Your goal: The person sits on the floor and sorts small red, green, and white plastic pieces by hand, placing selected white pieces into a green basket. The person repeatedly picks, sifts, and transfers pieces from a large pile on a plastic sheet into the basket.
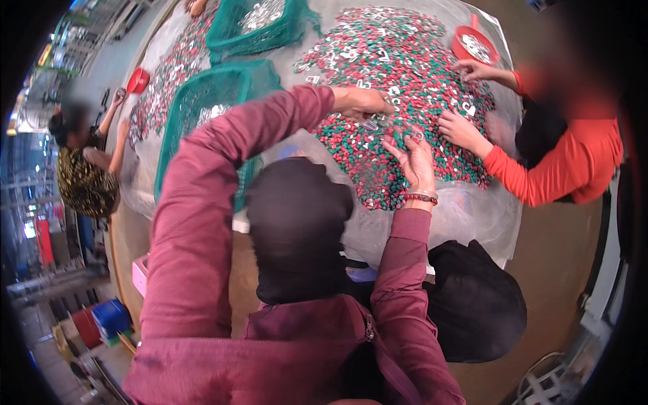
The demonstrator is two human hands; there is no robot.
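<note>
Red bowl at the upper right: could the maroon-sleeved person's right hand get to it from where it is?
Probably not straight across: the co-worker's hand lies between the right hand and the red bowl, beside the pile. Going around on the left looks possible.

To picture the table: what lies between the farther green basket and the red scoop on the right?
In the head view, small red and green pieces, with white ones among them, lie between the green basket and the red scoop.

Shiny, metal-looking hooks (383, 56) lie on the pile (422, 77); left of it stands a plastic mesh basket (183, 115); beneath it spreads glossy plastic sheeting (466, 219).
</note>
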